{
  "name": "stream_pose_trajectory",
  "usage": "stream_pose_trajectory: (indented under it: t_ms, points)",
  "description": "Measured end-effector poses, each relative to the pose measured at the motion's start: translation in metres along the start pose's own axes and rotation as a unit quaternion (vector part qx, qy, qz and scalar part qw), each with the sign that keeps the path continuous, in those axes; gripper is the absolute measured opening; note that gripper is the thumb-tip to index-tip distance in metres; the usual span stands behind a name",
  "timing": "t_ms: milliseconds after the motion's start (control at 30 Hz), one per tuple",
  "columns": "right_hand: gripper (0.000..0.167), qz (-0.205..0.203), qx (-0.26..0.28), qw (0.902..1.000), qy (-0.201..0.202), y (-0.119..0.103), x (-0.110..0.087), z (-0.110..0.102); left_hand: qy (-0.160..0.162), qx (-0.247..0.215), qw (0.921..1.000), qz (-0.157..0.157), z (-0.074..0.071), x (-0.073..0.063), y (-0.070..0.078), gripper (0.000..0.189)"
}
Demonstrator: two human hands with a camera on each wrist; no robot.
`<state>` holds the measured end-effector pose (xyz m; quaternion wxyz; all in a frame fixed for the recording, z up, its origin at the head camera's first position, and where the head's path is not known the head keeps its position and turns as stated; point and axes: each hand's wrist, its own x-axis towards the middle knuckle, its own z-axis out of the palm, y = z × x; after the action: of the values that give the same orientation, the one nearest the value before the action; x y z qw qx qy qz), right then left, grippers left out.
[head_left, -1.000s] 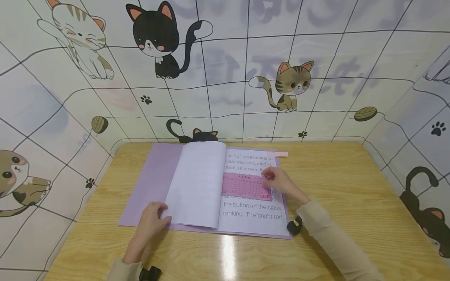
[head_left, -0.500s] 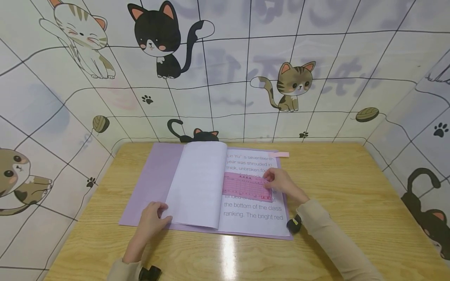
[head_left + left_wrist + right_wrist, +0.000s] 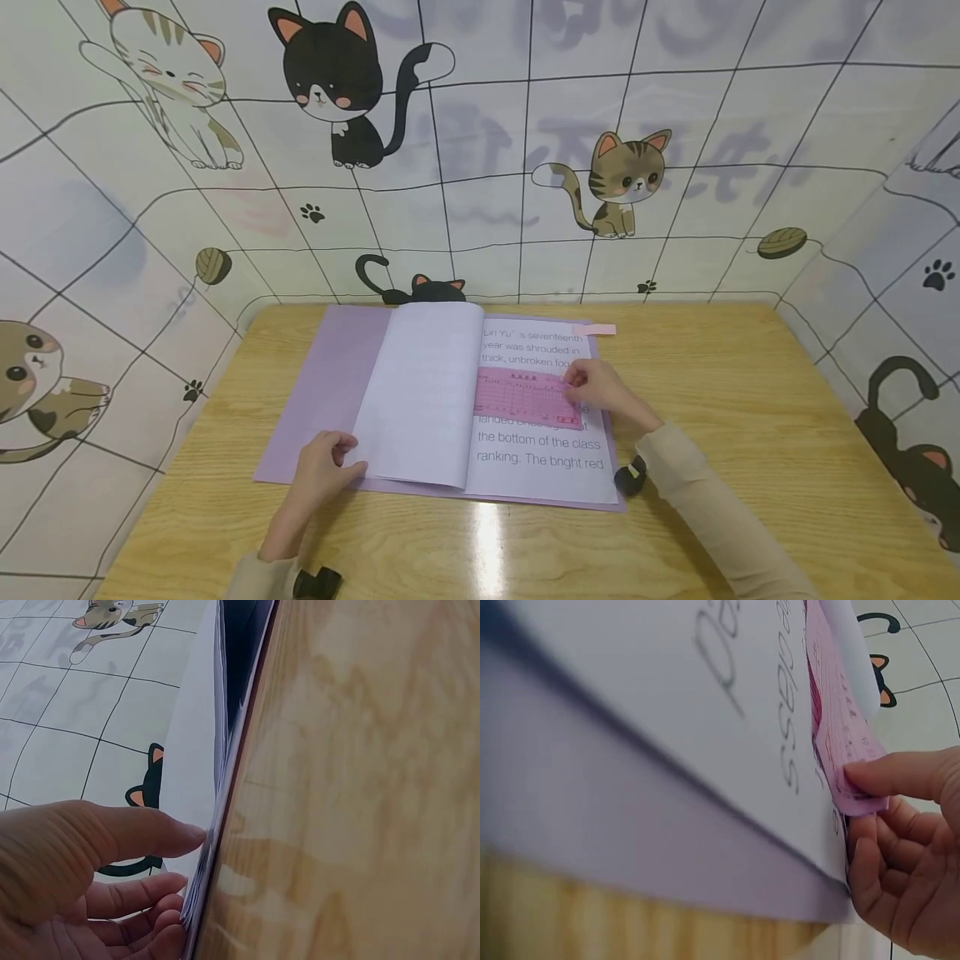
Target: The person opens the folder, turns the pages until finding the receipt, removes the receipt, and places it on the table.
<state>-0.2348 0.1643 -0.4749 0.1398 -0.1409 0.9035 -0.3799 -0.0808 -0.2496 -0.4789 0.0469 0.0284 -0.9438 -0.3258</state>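
A purple-covered booklet (image 3: 307, 392) lies spread on the table, its blank white left-hand page (image 3: 420, 392) bowed up near the fold. Across the large English print of the right-hand page (image 3: 540, 454) is a pink printed paper slip (image 3: 517, 396) with a grid, its left end reaching the fold. My right hand (image 3: 600, 387) pinches the slip's right end; the right wrist view shows the thumb (image 3: 877, 774) on top and fingers beneath. My left hand (image 3: 322, 467) rests at the lower left corner of the pages, its thumb (image 3: 161, 834) and loosely bent fingers touching the page edges.
The booklet lies on a wooden table (image 3: 720, 433). A pale pink tab (image 3: 596, 330) sticks out at the top right of the booklet. Behind stands a wall covering (image 3: 480, 208) with a grid and cartoon cats. Black wrist cameras (image 3: 630, 477) are on both forearms.
The right hand shifts very slightly with the slip's right end still between thumb and fingers. The left hand and the booklet stay in place.
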Motion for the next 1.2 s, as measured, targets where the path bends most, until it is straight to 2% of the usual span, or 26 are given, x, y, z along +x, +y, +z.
stream_pose_trajectory:
  t_ms: [333,533,700,1000,1200]
  points:
    - [0.017,-0.031,0.077,0.9965,-0.01,0.007,-0.001,-0.004,-0.009,-0.005,0.9999,-0.011,0.0,0.002,-0.001,0.029]
    - [0.022,-0.052,0.131,0.9898,0.026,0.011,-0.001,-0.004,-0.008,-0.004,0.9999,-0.005,-0.001,0.001,0.0,0.029]
    - [0.02,-0.018,0.152,0.9858,0.07,0.013,-0.003,-0.008,-0.008,-0.005,0.9999,-0.005,-0.001,0.0,0.0,0.028]
    - [0.019,-0.005,0.171,0.9812,0.089,0.015,-0.011,-0.021,-0.01,-0.006,0.9999,-0.012,-0.002,0.001,0.002,0.028]
    - [0.025,0.014,0.177,0.979,0.099,0.018,-0.018,-0.03,-0.012,-0.003,0.9998,-0.015,-0.002,0.001,0.002,0.029]
